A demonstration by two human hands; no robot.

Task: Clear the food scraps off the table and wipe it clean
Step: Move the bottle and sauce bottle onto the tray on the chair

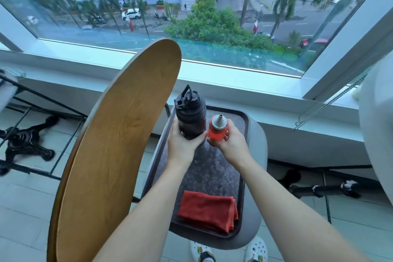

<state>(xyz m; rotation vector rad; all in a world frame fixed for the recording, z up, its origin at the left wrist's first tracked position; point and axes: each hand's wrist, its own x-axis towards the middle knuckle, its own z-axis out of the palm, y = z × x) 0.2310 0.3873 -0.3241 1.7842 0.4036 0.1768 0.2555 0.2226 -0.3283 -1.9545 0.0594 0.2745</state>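
My left hand [181,143] grips a dark water bottle [190,116] with a flip lid, held upright over the far end of a dark tray [245,121]. My right hand [230,144] holds a small red squeeze bottle [218,128] with a grey nozzle, right beside the dark bottle. A folded red cloth [209,210] lies at the near end of the tray. The tray rests on a grey seat [258,155]. To the left is a round wooden table top [119,151], seen at a steep slant; no scraps show on it.
A white window sill [234,83] and large window run across the far side. Black metal frames [42,125] and a table base stand on the tiled floor at the left. A white rounded object [376,125] is at the right edge. My shoes [229,251] show below the seat.
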